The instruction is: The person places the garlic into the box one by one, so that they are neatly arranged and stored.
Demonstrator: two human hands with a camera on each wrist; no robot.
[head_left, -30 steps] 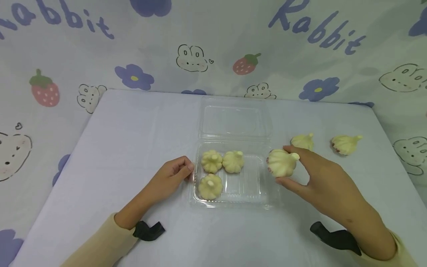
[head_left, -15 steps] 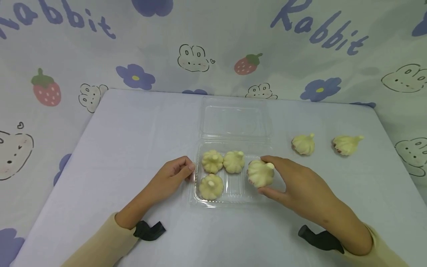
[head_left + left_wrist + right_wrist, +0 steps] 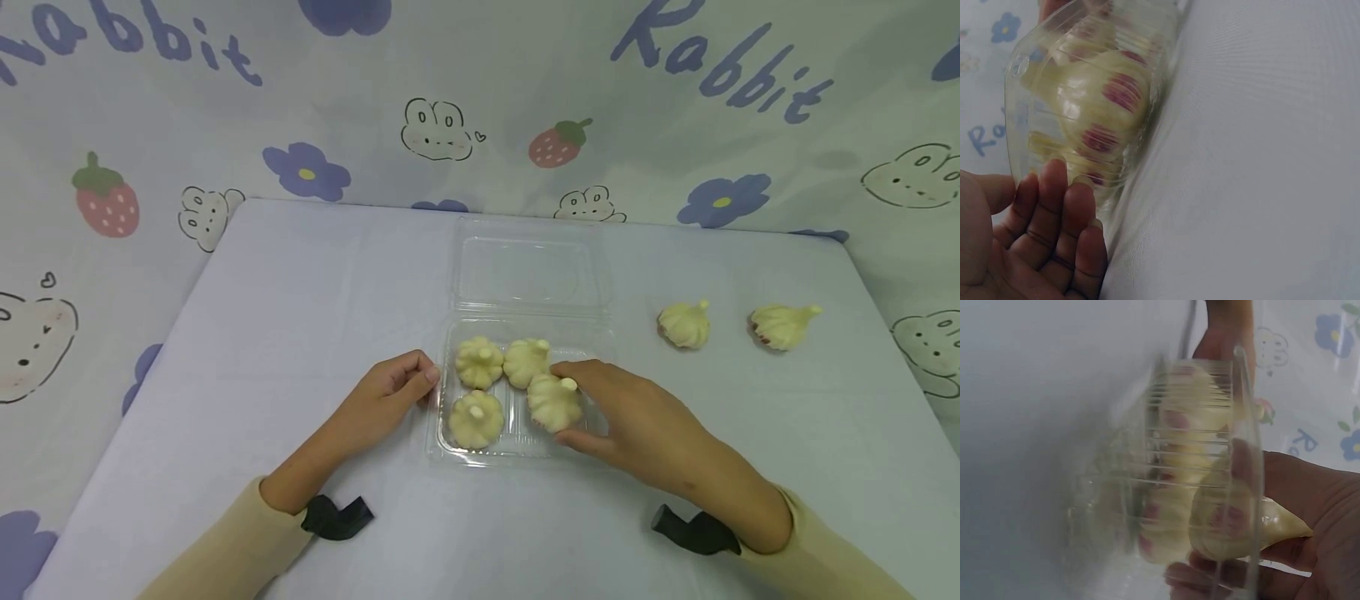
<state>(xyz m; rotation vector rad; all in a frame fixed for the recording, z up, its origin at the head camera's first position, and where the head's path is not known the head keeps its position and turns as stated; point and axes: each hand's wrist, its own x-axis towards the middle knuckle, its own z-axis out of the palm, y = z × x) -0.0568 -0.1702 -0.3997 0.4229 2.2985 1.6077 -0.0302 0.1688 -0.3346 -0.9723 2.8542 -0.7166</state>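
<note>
My right hand [image 3: 652, 425] holds a garlic bulb [image 3: 553, 403] between thumb and fingers, inside the right half of a clear plastic container [image 3: 517, 457]. In the right wrist view the held bulb [image 3: 1225, 519] shows through the clear wall, its stem pointing toward the palm. Three other bulbs sit in the container: one at back left [image 3: 478, 363], one at back middle [image 3: 526, 362] and one at front left [image 3: 476, 419]. At the container's left side, my left hand [image 3: 386, 396] pinches the rim, its fingers [image 3: 1054, 187] against the outer wall.
The container's clear lid [image 3: 528, 267] lies folded back behind it. Two more garlic bulbs rest on the white table to the right, one nearer bulb [image 3: 684, 325] and one farther bulb [image 3: 782, 326]. A printed cloth [image 3: 495, 75] hangs behind the table.
My right hand has carried the garlic bulb left and slightly down, from the container's right edge to beside the other bulbs. My left hand has stayed at the container's side.
</note>
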